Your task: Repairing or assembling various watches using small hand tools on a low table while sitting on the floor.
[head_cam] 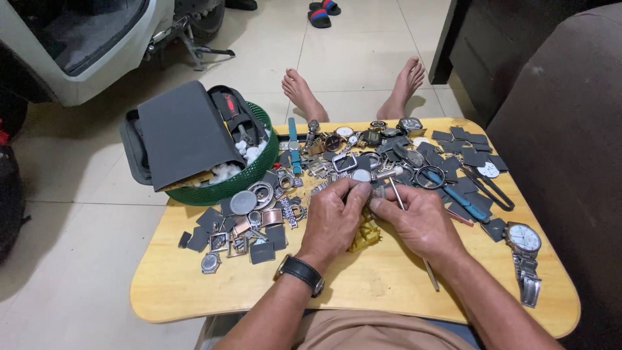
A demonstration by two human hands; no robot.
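**Watch bits everywhere, hands mid-fiddle**

While both hands meet at the middle of the low yellow wooden lap table (194,291), the left hand (334,217) pinches a small silvery watch part (374,192), maybe a case or clasp, too small to tell. The right hand (418,220) pinches a thin metal rod tool (396,194) against it. Nothing looks finished; the scattered pile sits untouched. At 3 o'clock lies one white-dial steel-bracelet wristwatch (525,249); at 10 o'clock, one green plastic basket (249,175). Two bare feet (301,91) at 12.
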